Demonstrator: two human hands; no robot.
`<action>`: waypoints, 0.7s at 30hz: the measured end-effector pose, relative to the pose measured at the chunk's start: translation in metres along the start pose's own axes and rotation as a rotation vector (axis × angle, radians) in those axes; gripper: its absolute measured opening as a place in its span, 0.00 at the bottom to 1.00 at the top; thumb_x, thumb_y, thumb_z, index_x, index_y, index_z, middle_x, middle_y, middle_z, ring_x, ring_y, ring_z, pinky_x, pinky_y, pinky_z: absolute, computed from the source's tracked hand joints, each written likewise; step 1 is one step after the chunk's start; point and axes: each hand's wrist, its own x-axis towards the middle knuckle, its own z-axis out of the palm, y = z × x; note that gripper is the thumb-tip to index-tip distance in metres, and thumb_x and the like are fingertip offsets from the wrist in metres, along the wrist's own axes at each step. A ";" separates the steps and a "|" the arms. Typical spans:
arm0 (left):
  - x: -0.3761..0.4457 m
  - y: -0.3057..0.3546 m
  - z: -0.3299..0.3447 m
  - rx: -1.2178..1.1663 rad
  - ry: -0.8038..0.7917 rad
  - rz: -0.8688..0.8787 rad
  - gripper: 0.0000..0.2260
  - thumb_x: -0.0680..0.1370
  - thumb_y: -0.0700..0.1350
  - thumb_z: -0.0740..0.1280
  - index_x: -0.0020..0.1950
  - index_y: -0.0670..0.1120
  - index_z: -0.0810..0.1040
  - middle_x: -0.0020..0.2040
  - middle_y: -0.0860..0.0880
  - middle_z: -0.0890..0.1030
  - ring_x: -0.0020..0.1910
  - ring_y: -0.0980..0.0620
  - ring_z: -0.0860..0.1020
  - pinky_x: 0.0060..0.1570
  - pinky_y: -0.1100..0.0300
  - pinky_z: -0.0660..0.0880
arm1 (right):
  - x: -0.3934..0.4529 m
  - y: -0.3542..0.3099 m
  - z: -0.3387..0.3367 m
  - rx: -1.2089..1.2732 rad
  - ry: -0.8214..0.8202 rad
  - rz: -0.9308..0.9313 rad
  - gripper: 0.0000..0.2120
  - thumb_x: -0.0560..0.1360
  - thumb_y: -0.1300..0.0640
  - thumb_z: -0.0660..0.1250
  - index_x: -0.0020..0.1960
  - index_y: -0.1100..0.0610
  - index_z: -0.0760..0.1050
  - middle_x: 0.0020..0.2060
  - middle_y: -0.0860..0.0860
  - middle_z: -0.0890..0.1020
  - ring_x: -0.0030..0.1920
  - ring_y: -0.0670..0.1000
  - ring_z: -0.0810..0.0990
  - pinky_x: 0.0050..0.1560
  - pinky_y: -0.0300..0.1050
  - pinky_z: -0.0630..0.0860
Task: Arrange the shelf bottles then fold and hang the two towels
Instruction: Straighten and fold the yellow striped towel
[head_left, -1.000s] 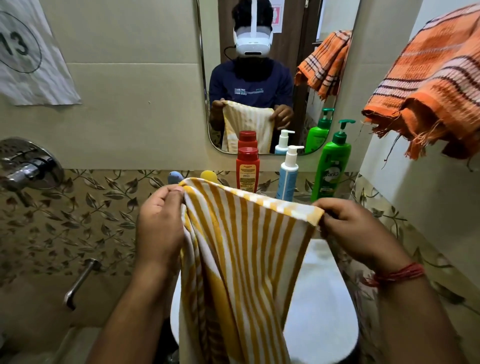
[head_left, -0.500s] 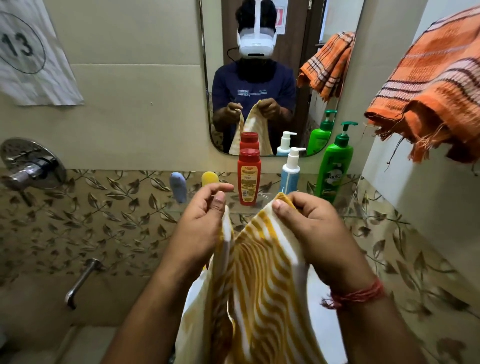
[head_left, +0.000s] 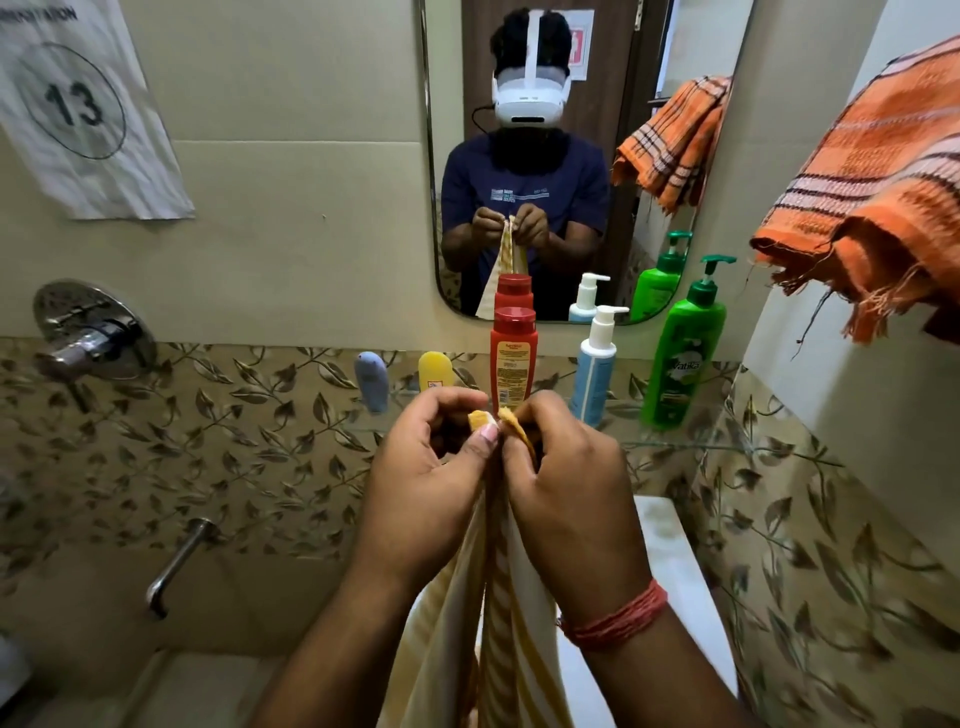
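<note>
Bathroom shelf (head_left: 675, 441) just ahead, bottles lined. Left hand (head_left: 431, 483), right hand (head_left: 566, 493) pinch towel (head_left: 514, 623) corners together. Loose pinch: corner slips, fold opens; red bottle (head_left: 513, 358) close, knockable.

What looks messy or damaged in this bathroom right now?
The orange towel at upper right hangs bunched, with a frayed, ragged edge and loose threads dangling. The paper sign on the wall is wrinkled. The bottles stand upright.
</note>
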 end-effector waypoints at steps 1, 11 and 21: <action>-0.001 0.000 0.000 0.026 0.013 0.001 0.10 0.78 0.37 0.70 0.55 0.51 0.80 0.49 0.52 0.85 0.51 0.55 0.84 0.51 0.56 0.82 | -0.001 -0.001 0.001 -0.013 -0.009 -0.015 0.01 0.78 0.56 0.66 0.48 0.53 0.74 0.36 0.45 0.76 0.34 0.41 0.74 0.33 0.31 0.71; -0.003 0.005 -0.003 0.173 0.074 0.012 0.10 0.78 0.40 0.70 0.57 0.50 0.84 0.49 0.55 0.86 0.51 0.60 0.84 0.52 0.62 0.82 | -0.008 -0.002 0.010 0.040 0.065 -0.077 0.09 0.80 0.57 0.63 0.53 0.56 0.82 0.43 0.50 0.84 0.42 0.43 0.80 0.45 0.22 0.69; -0.004 0.006 -0.011 0.055 0.109 -0.012 0.06 0.80 0.42 0.69 0.54 0.49 0.83 0.48 0.52 0.86 0.51 0.56 0.85 0.52 0.56 0.82 | -0.022 -0.017 0.010 -0.090 -0.116 -0.147 0.21 0.82 0.49 0.54 0.70 0.53 0.73 0.53 0.48 0.78 0.47 0.46 0.80 0.46 0.40 0.80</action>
